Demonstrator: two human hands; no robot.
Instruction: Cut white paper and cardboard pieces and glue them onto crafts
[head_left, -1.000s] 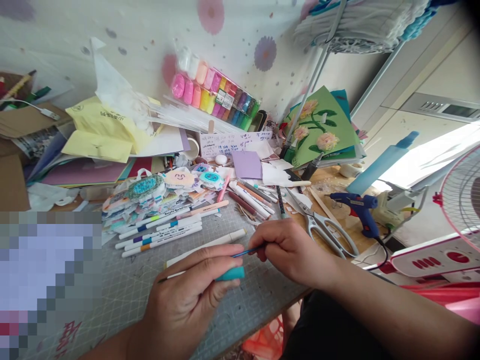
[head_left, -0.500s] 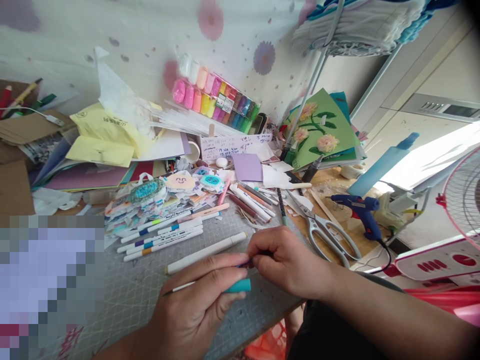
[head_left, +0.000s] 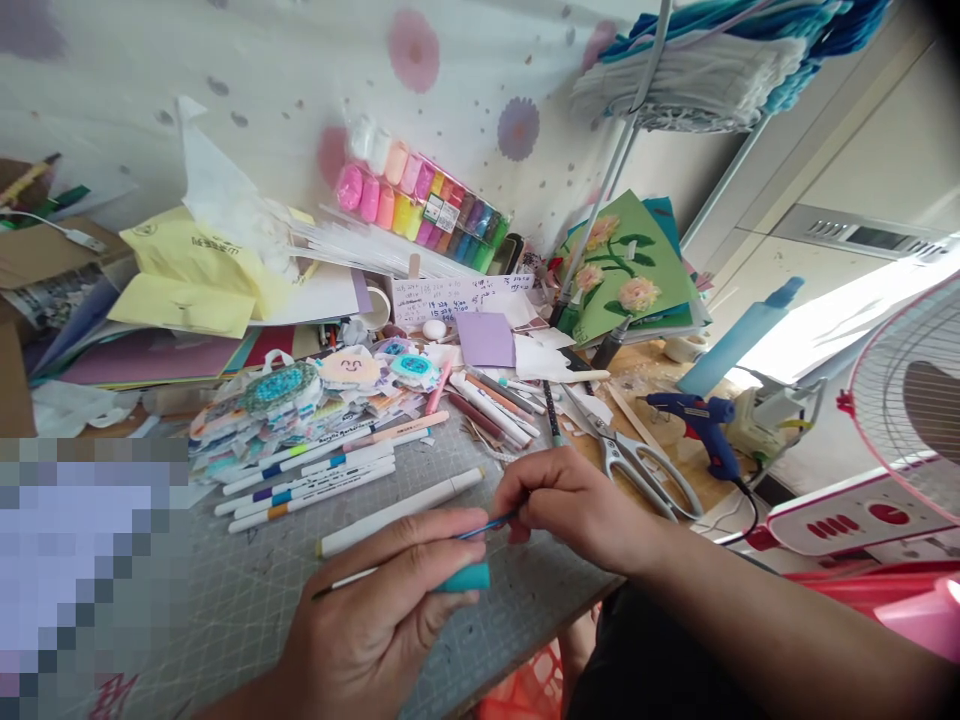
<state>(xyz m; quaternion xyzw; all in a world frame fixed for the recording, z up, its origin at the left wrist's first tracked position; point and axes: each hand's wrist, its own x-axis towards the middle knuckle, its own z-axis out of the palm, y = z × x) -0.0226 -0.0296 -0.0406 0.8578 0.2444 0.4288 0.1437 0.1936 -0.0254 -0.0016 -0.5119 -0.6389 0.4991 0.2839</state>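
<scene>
My left hand (head_left: 375,610), in the lower middle, is closed around a short teal cylinder (head_left: 466,578) that looks like a marker cap or barrel. A thin white stick (head_left: 351,580) with a dark tip pokes out behind its fingers; whether it joins the cylinder is hidden. A slim blue rod (head_left: 487,526) runs from the left fingertips to my right hand (head_left: 562,505), which pinches its other end. Just beyond the left fingers, a thick white marker (head_left: 401,512) lies on the grey cutting mat (head_left: 262,600).
Several slim markers (head_left: 307,490) lie beside a heap of paper cutouts (head_left: 255,410). To the right are scissors (head_left: 645,465), a blue glue gun (head_left: 701,420) and a fan (head_left: 911,390). Coloured clay packs (head_left: 435,205) lean at the back.
My right hand has drawn slightly away from the left, so more of the blue rod shows between them. The whole view has shifted a little.
</scene>
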